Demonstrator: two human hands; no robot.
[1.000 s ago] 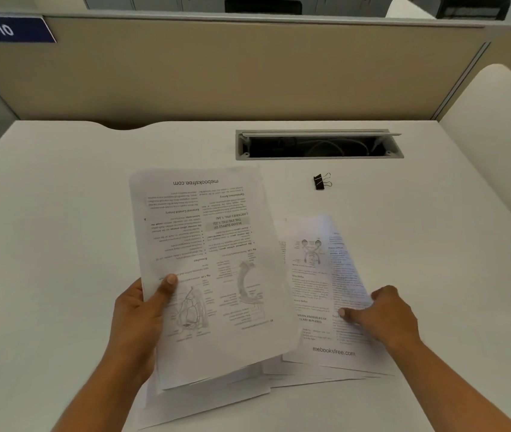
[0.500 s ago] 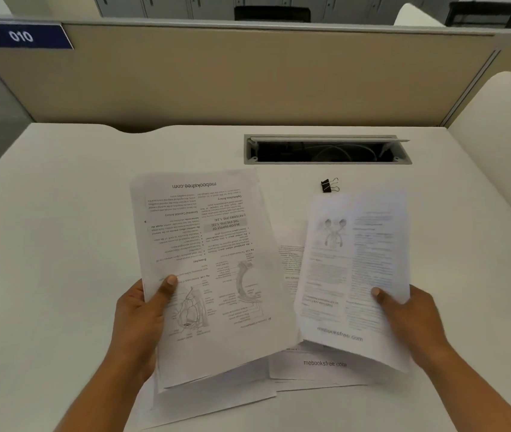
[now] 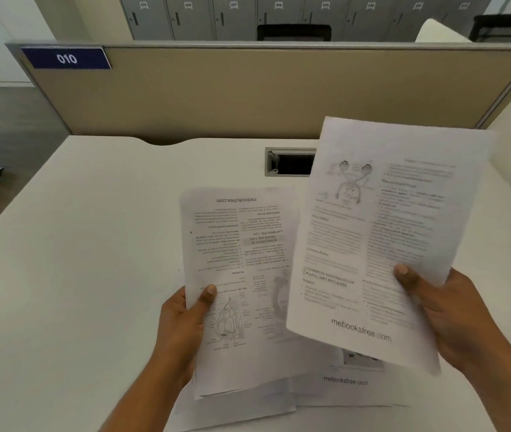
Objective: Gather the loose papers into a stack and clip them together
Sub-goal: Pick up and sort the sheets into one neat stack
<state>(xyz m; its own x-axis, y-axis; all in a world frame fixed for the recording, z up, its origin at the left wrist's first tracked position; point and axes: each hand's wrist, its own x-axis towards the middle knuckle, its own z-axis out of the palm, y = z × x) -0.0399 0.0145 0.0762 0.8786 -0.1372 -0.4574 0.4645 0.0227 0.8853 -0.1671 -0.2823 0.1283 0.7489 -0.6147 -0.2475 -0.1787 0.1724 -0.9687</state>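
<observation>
Left hand (image 3: 185,322) pinches upside-down sheet (image 3: 238,260) at lower left edge, thumb on top. Right hand (image 3: 444,310) pinches second sheet (image 3: 388,229) by right edge, raised above surface (image 3: 92,244). More papers (image 3: 344,388) lie beneath. I judge sheets thin, limp, slippery — grip edges lightly, square corners.

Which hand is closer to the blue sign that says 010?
Left. The left hand is this side of the blue rectangular 010 sign, somewhat to its right; the right hand is much farther right.
</observation>
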